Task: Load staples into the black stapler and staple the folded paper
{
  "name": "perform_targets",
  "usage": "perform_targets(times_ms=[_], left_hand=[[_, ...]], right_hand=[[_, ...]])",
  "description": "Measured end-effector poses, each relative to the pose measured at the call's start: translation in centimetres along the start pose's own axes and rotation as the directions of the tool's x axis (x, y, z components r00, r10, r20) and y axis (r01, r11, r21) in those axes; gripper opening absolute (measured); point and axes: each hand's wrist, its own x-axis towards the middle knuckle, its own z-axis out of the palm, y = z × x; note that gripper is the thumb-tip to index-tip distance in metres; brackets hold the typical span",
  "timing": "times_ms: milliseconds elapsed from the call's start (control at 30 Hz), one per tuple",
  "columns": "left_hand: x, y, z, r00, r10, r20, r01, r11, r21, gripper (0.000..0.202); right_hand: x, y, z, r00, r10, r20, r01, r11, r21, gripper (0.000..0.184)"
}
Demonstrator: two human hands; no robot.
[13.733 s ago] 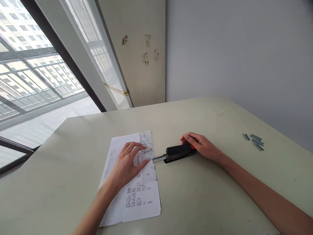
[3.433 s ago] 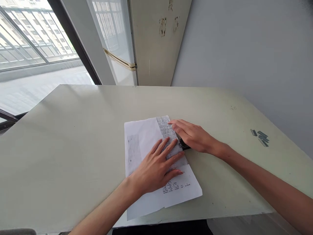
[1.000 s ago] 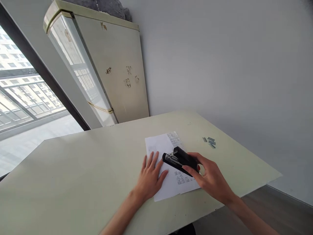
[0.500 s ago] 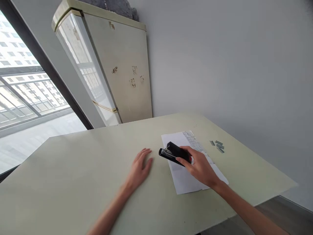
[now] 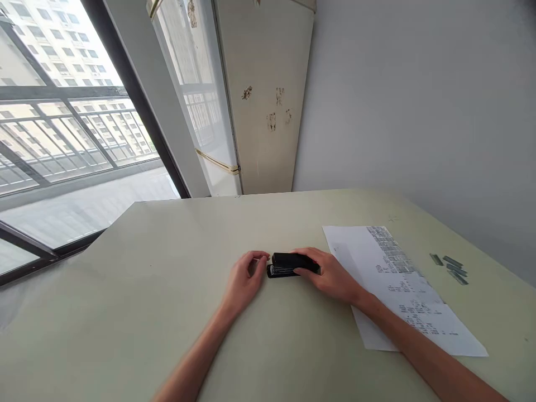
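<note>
A black stapler (image 5: 288, 260) stands low over the table, left of the paper, its front end pointing left. My right hand (image 5: 326, 272) wraps round its rear part from the right, fingers over the top and thumb along the near side. Between the upper arm and the base a gap shows at the front. Just beside that front end is my left hand (image 5: 247, 279), its fingers curled and thumb and forefinger tips brought together; whatever may be between them is too small to make out. Under my right forearm lies a printed sheet of paper (image 5: 389, 290).
Several strips of staples (image 5: 455, 269) lie on the pale table (image 5: 125, 312), right of the paper. Behind the table stands a worn fridge (image 5: 268, 139) beside a grey wall (image 5: 410, 100). A large window (image 5: 84, 123) is on the left.
The view has turned left. My right hand has carried the stapler off the paper to its left and lowered and levelled it. My left hand has gone from spread to curled at its front.
</note>
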Motion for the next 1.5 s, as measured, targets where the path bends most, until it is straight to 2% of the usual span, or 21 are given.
perform_targets(times_ms=[100,267,500,733,867,1000,1067,1167,1233,1300,1400,1500], left_hand=[[-0.1,-0.1,0.1,1.0,-0.003,-0.013,0.002,1.0,-0.021,0.024],[-0.2,0.1,0.0,0.999,-0.016,-0.035,0.013,0.998,-0.066,0.022],[-0.2,0.9,-0.2,0.989,-0.088,-0.121,0.081,0.995,-0.062,0.019],[0.0,0.7,-1.5,0.938,-0.194,-0.289,0.158,0.977,-0.145,0.023],[0.3,0.5,-2.1,0.914,-0.237,-0.33,0.176,0.963,-0.206,0.025],[0.4,0.6,-2.2,0.927,-0.241,-0.288,0.184,0.96,-0.213,0.031],[0.4,0.7,-2.1,0.945,-0.239,-0.224,0.183,0.953,-0.242,0.035],[0.4,0.5,-1.8,0.961,-0.246,-0.126,0.19,0.918,-0.347,0.042],[0.5,0.4,-1.6,0.961,-0.264,-0.081,0.197,0.859,-0.473,0.044],[0.6,0.3,-1.4,0.954,-0.298,-0.038,0.208,0.745,-0.634,0.044],[0.7,0.3,-1.3,0.922,-0.384,0.057,0.246,0.463,-0.851,0.042],[0.7,0.6,-1.5,0.855,-0.489,0.173,0.283,0.161,-0.945,0.034]], right_hand=[[-0.4,0.4,0.4,0.997,0.047,-0.063,-0.04,0.992,0.118,0.04],[-0.7,1.1,1.1,0.96,0.201,-0.193,-0.148,0.955,0.258,0.046],[-0.7,1.2,1.2,0.952,0.23,-0.202,-0.177,0.952,0.249,0.044],[-0.8,1.5,1.3,0.951,0.242,-0.193,-0.201,0.957,0.209,0.044],[-0.8,1.7,1.4,0.95,0.258,-0.178,-0.216,0.95,0.224,0.042],[-0.9,1.3,1.2,0.949,0.268,-0.164,-0.233,0.95,0.209,0.044],[-1.0,1.0,1.1,0.957,0.259,-0.131,-0.24,0.96,0.143,0.043],[-1.2,0.4,0.8,0.983,0.174,-0.051,-0.174,0.985,0.002,0.039],[-1.2,-0.1,0.7,0.988,0.146,-0.043,-0.148,0.988,-0.044,0.034],[-1.1,-0.8,0.7,0.978,0.199,-0.068,-0.201,0.979,-0.026,0.033],[-0.8,-2.5,0.7,0.933,0.361,-0.013,-0.355,0.924,0.14,0.039],[-0.3,-4.4,1.3,0.854,0.488,0.182,-0.518,0.758,0.397,0.043]])
